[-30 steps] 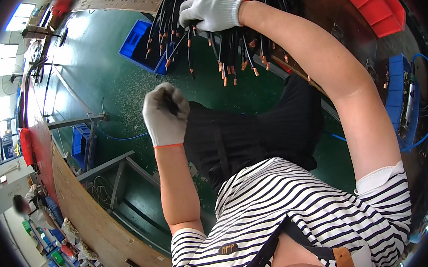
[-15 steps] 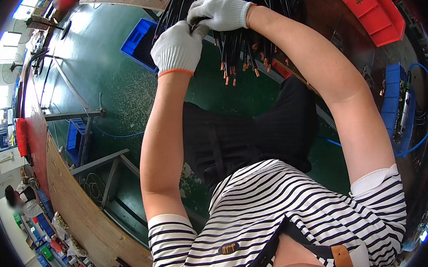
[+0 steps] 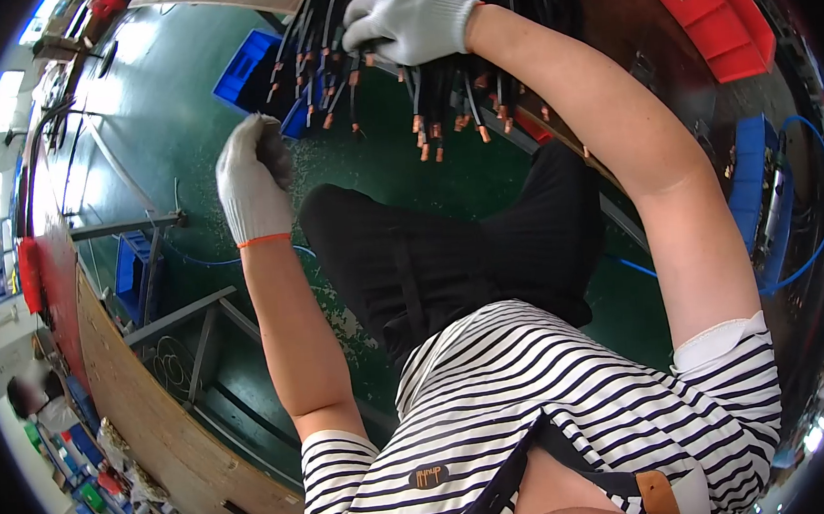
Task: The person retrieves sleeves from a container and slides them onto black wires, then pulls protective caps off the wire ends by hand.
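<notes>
My left hand (image 3: 255,177), in a white glove with a grey palm, is held over the floor at the left, away from the cables. Its fingers are curled in, and whatever they may hold is hidden. My right hand (image 3: 415,20), gloved too, lies at the top of a hanging bunch of black cables (image 3: 439,93) with its fingers wrapped round some of them. Bare copper-coloured ends show below and to both sides of that hand.
Behind the cables on the green floor is a blue crate (image 3: 248,70). A red tray (image 3: 715,16) and a blue bin (image 3: 750,176) are at the right. Metal table legs and a wooden tabletop (image 3: 144,381) stand left. Another person (image 3: 49,397) is far left.
My left hand met my right hand at the cables half a second ago; now it is down and to the left, apart from them. My right hand remains at the bunch.
</notes>
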Available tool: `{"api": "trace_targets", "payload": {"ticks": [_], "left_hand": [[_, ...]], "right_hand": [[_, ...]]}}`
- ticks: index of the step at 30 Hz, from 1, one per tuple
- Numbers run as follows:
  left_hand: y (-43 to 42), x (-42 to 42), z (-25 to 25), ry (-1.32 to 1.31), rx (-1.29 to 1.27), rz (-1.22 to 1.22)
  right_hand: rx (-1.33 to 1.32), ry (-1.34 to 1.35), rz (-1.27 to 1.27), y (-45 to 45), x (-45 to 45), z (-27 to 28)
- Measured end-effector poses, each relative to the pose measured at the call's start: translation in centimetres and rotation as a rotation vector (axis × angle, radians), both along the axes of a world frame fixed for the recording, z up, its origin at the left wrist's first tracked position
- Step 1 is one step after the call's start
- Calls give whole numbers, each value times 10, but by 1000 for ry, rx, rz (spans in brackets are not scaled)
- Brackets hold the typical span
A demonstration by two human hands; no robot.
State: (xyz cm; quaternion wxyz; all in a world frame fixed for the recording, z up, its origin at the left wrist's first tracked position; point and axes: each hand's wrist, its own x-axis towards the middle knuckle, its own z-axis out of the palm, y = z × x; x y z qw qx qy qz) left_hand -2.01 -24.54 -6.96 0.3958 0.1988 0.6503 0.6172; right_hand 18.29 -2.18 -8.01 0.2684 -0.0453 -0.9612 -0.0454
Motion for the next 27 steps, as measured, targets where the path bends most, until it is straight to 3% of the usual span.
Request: {"api": "trace_targets", "payload": {"ticks": [1, 2, 8, 11, 15, 19, 23, 27], "left_hand": [[-3, -4, -12, -131, 0, 64], [-7, -8, -24, -268, 2, 128], [-17, -1, -95, -649, 19, -15], [-13, 19, -112, -597, -34, -39], [-10, 47, -104, -309, -129, -151], [-8, 54, -102, -582, -21, -301], [2, 68, -103, -342, -210, -231], [6, 74, -111, -467, -166, -222]], "right_hand": [[-43, 9, 157, 4, 0, 10], [-51, -83, 97, 4, -2, 9], [-45, -61, 193, 2, -5, 17], [-25, -112, 207, 2, -5, 18], [-24, -249, 257, -4, -8, 25], [-3, -332, 242, -7, -12, 25], [-13, -346, 237, -6, -15, 25], [-45, -340, 220, -7, -15, 24]]}}
